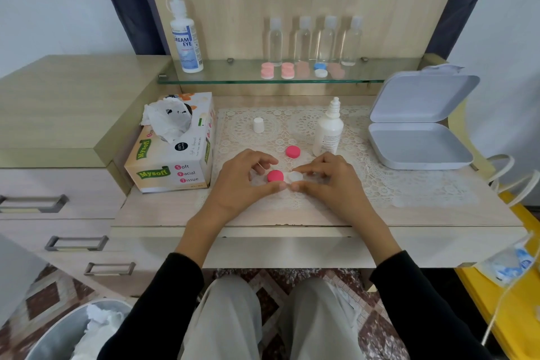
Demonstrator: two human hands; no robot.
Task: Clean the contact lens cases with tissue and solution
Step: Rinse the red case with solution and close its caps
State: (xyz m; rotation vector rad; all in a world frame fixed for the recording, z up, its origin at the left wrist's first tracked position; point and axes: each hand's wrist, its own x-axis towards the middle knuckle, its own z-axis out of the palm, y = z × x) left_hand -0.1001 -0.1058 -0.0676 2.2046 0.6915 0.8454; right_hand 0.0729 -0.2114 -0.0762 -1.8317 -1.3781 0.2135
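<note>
On the left of the desk a tissue box (172, 149) is set, with one tissue pulled up from its slot. Beside it, on the lace mat (409, 184), the lens case (276, 176) is held at its pink-capped end by the curled fingers and thumb of the left hand (242, 181). A loose pink cap (292, 151) is laid just behind. The case's uncovered white well is pinched by the right hand (333, 181). An uncapped solution bottle (328, 131) is stood upright behind that hand, and an open grey box (418, 131) is placed at the far right.

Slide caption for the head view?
The left hand and right hand hold a lens case, one pink cap off.
</note>
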